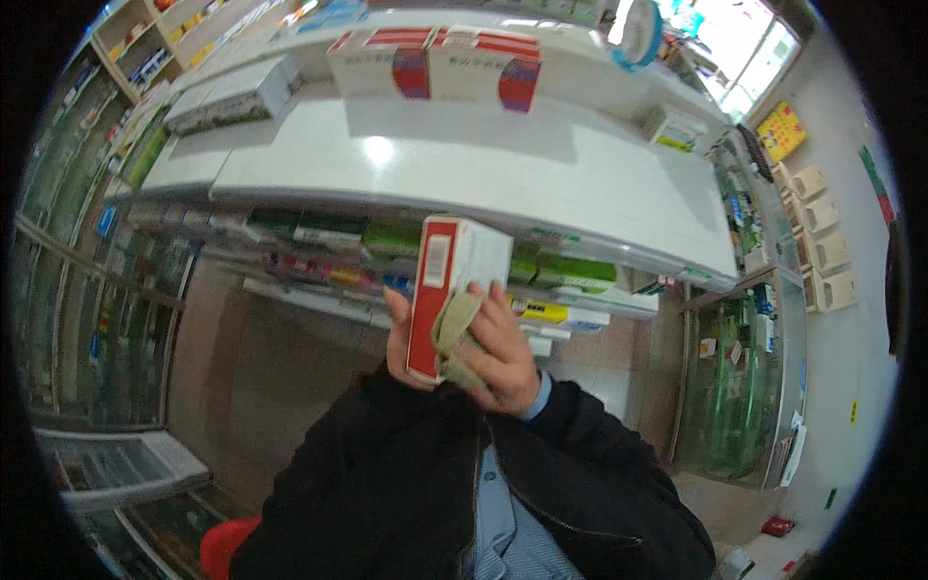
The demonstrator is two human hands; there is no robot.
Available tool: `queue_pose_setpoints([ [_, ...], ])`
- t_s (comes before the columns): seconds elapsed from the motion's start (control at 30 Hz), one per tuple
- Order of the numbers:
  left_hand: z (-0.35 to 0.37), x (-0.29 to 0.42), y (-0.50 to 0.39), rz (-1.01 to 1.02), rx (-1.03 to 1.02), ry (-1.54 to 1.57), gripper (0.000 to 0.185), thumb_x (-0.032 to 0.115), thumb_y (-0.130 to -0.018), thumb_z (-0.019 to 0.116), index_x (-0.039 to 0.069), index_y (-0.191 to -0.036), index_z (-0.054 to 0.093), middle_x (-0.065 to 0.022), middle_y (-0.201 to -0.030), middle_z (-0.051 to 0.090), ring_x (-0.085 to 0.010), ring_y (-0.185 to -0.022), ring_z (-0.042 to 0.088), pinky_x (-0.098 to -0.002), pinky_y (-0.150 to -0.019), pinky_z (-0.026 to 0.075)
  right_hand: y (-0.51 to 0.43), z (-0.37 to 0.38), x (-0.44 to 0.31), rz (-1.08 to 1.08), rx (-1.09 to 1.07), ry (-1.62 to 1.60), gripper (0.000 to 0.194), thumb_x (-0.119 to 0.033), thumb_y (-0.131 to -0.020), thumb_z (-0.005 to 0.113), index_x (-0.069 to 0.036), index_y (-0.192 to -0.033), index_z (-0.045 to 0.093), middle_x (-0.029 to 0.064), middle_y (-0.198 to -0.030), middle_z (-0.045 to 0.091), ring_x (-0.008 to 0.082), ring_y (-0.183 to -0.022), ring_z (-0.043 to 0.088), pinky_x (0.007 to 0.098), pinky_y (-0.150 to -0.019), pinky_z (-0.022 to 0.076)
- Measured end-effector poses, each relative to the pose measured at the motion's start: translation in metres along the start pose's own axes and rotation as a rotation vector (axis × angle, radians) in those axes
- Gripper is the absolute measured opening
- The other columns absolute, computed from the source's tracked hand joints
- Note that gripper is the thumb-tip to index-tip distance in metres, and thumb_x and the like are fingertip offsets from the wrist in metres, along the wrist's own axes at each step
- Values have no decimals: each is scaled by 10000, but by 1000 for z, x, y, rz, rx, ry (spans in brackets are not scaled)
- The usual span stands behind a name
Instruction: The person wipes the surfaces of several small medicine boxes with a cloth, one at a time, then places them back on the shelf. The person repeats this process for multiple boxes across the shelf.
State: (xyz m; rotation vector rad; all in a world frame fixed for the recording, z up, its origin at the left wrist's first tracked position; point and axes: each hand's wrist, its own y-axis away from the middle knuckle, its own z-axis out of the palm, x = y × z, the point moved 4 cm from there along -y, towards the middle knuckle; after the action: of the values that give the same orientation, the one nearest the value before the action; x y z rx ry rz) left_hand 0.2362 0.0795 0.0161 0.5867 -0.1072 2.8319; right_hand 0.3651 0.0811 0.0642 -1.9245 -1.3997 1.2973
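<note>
In front of my chest, my left hand (pixel 397 337) holds a white and red cardboard box (pixel 429 312) from its left side and below. The box stands tilted, with its narrow red side and a barcode label facing me. My right hand (pixel 504 355) grips a folded olive-green cloth (pixel 457 322) and presses it against the box's right side and near edge. Part of the cloth is hidden under my right fingers. Two larger white and red boxes (pixel 435 69) stand side by side at the back of the white counter (pixel 406 156).
Below the countertop, shelves hold green cartons (pixel 576 270) and a yellow one (pixel 544 310). A long white box (pixel 232 94) lies at the counter's left, a small carton (pixel 676 129) at its right. Glass cabinets (pixel 732 384) flank both sides; a red stool (pixel 226 547) is behind left.
</note>
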Motion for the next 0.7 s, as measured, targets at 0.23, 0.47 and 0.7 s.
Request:
queue_pose_setpoints([
  [0.23,-1,8,30,-153,-20,-123,893,423,-832,683,21,-1526,290,-202,-1449,481,-331,-1291,532,-454,-1070,443,-18,-32,32,261,122,354,486,-74,-807,691,8,-1280,611,260,-1378,530,460,-1408,382,588,-1150,265],
  [0.47,-8,10,17,19,-174,20,824,479,-916,583,60,-1549,261,-177,-1531,392,-314,-1383,440,-480,-1130,377,-11,-37,15,319,122,-42,519,-65,-807,688,19,-1310,593,238,-1339,583,401,-1316,520,517,-1115,373],
  [0.7,16,-3,30,-234,-18,-149,934,467,-843,625,66,-1565,188,-170,-1527,382,-324,-1395,416,-481,-1142,354,-28,-31,9,126,-1,246,560,-89,-776,713,14,-1313,588,229,-1373,560,401,-1376,456,588,-1168,238],
])
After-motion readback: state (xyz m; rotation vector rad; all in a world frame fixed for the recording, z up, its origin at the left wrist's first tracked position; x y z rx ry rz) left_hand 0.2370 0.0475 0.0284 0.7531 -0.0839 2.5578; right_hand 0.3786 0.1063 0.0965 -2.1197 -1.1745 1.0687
